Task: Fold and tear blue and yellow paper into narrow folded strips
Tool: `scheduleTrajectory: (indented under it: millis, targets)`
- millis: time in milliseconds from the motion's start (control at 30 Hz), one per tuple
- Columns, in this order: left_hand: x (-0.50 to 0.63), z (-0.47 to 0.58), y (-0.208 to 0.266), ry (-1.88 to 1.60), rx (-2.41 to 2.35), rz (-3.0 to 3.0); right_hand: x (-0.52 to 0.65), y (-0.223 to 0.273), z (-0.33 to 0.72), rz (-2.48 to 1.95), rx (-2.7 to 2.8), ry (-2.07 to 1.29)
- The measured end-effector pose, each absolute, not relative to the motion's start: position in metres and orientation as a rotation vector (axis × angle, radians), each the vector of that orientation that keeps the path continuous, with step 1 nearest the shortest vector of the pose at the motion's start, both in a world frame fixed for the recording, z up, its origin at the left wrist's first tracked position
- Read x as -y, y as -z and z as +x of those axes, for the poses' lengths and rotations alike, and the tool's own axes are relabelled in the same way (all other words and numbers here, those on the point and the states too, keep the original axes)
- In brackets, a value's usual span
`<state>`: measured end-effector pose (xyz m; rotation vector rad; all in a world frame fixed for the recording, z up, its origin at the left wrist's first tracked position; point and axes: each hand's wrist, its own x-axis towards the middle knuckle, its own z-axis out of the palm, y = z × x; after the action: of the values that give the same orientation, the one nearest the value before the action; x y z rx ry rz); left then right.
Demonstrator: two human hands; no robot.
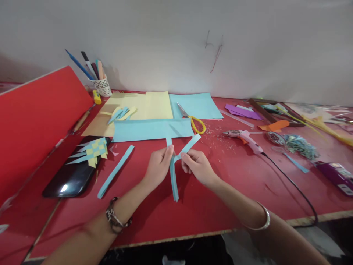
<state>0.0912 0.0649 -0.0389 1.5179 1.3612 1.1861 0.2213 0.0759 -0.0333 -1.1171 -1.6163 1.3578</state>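
Fingers of both hands closed on blue paper: left hand (159,162) pinching, thumb on top; right hand (198,165) nipping the slanting arm of the blue strip (173,180). Strip sits between them, top end reaching the wide blue sheet (143,129) just beyond, lower end running back toward the wearer. From where I stand, cannot tell whether it is one length folded or two crossed.

Progress, as I judge it: one woven piece (95,149), blue and yellow checks with pointed tails, looks complete; it lies on the phone (68,182), well left of the left fingers. Nearer them, a folded band (116,172) rests alone on the table (198,217), apparently prepared. Paper in hand seems at an early folding stage: no checks in it, no yellow joined.

Not yet done, if the woven piece is the pattern: interlacing, then the pointed ends. Loose strips (124,113) lie beyond and left of the left fingers. Scissors (191,117) lie beyond the right fingers; glue gun (245,138) off to their right, unheld.
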Motion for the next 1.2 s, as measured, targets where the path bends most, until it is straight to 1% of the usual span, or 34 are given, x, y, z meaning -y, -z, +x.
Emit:
scheduleTrajectory:
  millis: [267,433,700,900,1033,1200]
  targets:
    - [-0.0663,0.0925,0.043,-1.02,-1.16,1.61,-0.0784,0.0339,0.222,-1.112,1.483,-1.341]
    - [-0.0627,0.0915,0.0414,-0.969,-1.257,1.739,-0.077,0.0346,0.2211,-1.084,1.641,-1.33]
    - [-0.0627,0.0912,0.0393,-1.158,-1.365,1.579,-0.0781,0.0347,0.2218,-1.116,1.614,-1.32]
    - [-0.0638,0.0928,0.0426,-0.997,-1.054,1.616,-0.0803,0.0349,0.2228,-1.126,1.436,-1.316]
    - [-0.0626,0.0936,0.042,-0.993,-1.136,1.687,-0.08,0.0346,0.2231,-1.143,1.42,-1.313]
    - [-0.061,0.0934,0.0389,-0.989,-1.169,1.777,-0.0779,0.0341,0.2214,-1.107,1.584,-1.323]
